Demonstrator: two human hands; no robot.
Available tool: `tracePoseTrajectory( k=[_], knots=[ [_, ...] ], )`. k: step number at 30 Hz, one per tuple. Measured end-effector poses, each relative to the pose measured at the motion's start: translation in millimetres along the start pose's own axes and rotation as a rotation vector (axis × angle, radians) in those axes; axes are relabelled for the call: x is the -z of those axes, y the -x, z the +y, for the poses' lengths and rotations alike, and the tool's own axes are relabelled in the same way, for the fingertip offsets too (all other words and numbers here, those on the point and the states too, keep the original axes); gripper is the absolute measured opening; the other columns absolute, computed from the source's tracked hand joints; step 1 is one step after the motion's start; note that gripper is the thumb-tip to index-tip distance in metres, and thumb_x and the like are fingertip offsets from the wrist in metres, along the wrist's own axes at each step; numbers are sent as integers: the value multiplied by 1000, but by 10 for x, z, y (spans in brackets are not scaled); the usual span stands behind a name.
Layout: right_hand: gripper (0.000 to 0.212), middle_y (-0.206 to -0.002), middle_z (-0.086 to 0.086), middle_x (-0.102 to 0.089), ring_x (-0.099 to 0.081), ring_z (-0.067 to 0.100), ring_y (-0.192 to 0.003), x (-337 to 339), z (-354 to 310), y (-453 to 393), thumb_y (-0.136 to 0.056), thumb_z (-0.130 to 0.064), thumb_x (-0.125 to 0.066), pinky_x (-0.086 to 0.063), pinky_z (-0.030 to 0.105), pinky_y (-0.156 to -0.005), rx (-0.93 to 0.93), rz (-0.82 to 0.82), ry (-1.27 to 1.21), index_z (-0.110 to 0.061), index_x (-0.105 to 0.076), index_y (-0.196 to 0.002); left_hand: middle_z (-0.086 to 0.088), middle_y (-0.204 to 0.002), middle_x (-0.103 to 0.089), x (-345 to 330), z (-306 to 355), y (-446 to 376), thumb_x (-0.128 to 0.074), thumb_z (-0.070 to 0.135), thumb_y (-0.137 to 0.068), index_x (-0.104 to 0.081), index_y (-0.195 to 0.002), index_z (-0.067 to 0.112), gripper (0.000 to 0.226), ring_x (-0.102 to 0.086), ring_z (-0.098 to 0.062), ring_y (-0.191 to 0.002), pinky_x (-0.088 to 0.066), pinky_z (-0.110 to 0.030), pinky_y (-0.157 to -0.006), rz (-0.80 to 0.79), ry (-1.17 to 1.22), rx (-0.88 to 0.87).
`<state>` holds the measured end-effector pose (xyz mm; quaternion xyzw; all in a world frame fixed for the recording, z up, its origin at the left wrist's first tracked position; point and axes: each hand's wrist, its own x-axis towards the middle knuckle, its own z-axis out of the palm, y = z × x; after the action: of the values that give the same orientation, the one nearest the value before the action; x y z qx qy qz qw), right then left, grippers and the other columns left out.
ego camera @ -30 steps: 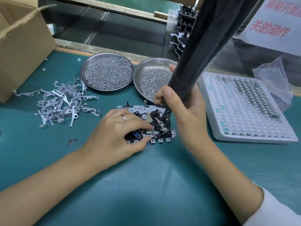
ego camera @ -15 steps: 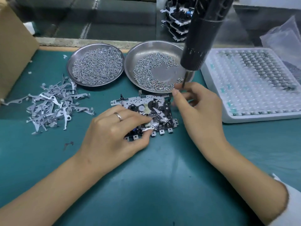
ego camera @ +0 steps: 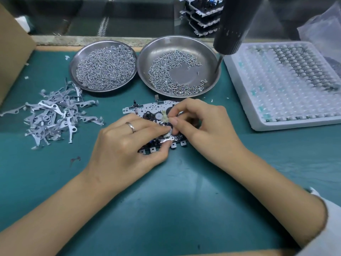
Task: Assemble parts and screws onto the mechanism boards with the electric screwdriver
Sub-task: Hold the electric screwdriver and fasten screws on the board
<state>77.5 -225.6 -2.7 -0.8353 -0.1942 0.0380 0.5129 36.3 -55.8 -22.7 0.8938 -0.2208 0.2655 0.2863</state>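
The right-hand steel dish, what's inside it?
The right-hand steel dish holds small screws in a crescent along its left and near sides, its centre bare. The hanging screwdriver hides its far right rim.

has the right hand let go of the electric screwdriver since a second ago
Yes. The right hand has left the electric screwdriver, which now hangs above the right screw dish, and has dropped onto the mechanism board beside the left hand.

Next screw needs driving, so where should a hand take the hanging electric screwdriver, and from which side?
Probably wrap the right hand round the screwdriver's dark barrel, above the thin bit, coming up from below on the near side. It hangs tilted over the right screw dish, with nothing holding it.
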Motion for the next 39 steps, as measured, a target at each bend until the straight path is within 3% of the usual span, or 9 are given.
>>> tracePoseTrajectory(
  k=[12, 17, 27, 31, 39],
  knots=[
    [17, -62, -4, -67, -61, 7, -60, 17, 2, -10, -86, -3, -65, -40, 8, -58, -24, -6, -11, -19, -64, -80, -1, -82, -72, -25, -4, 15, -75, 17, -80, -76, -89, 9, 12, -63, -23, -67, -54, -35, -63, 32, -25, -41],
    [19, -63, -3, -68, -62, 4, -64, 25, 5, 6, -85, -3, -66, -45, 16, -65, 8, 11, -20, -21, -64, -79, 0, -76, -71, 21, -22, -6, -74, 18, -82, -77, -89, 10, 11, -61, -20, -65, -53, -35, -60, 4, -38, -63],
    [16, -58, -12, -64, -56, 0, -55, 52, 18, -25, -84, -5, -68, -38, 7, -57, 19, -27, 22, -19, -65, -76, -3, -69, -68, 34, -22, -8, -73, 18, -83, -77, -88, 8, 12, -61, -21, -62, -51, -36, -50, -15, -100, -115],
    [19, -59, -11, -66, -58, 0, -56, 73, 16, -34, -85, -6, -68, -39, 8, -58, 7, -49, 7, -22, -64, -75, -3, -70, -68, 43, -11, -8, -74, 18, -82, -77, -88, 9, 11, -60, -20, -62, -51, -35, -53, -18, -88, -85],
    [17, -60, -7, -68, -58, -2, -58, 91, 26, -40, -86, -7, -67, -38, 8, -59, -30, -71, -102, -21, -65, -78, 7, -86, -71, 131, 11, -82, -74, 23, -81, -76, -95, 15, 17, -60, -18, -71, -51, -31, -73, -150, 56, 43]
  ],
)
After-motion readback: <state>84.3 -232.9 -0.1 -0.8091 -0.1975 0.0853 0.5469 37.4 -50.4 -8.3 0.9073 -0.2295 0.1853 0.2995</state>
